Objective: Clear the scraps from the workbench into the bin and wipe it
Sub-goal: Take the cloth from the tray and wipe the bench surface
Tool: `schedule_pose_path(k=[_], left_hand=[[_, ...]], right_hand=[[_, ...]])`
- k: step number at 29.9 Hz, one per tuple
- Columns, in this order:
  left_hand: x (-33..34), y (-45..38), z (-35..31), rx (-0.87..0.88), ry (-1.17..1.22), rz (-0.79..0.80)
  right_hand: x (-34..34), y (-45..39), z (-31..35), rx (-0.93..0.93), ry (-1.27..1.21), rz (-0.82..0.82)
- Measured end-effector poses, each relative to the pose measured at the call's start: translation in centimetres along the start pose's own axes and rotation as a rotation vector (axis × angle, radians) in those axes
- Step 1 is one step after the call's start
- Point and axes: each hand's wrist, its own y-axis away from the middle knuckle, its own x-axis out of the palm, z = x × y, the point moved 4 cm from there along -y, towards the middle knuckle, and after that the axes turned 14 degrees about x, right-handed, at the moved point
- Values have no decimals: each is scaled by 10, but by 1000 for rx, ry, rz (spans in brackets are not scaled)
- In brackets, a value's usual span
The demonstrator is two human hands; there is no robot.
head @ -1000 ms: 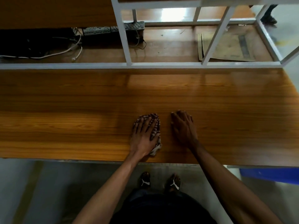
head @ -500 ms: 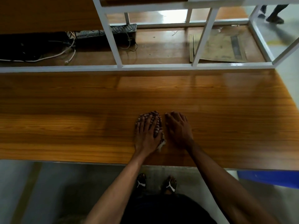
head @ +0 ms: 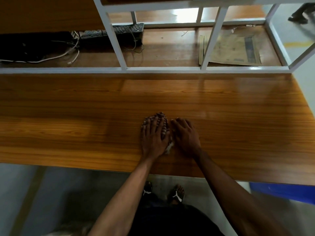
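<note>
MOVED: my right hand (head: 186, 135) closed in beside the left | GRIP: left hand (head: 153, 138) fingers spread flat, pinning the checked wiping cloth (head: 164, 126) to the glossy wooden bench (head: 68, 120) for pressure | right fingers open, bracing alongside, empty

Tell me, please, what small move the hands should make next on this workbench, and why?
Probably slide the cloth sideways along the workbench. The left hand already presses it flat, the right hand rests beside it, and no scraps show on the bare wood.
</note>
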Motion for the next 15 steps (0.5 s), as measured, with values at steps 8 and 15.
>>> schedule_pose_path(k=[8,15], left_hand=[[-14,30,47,158,-35,51],[-6,-50,20,-104,-5,-1]], right_hand=[[-2,-3,-6,-25,6,15],[-7,-21,7,57,59,-1]])
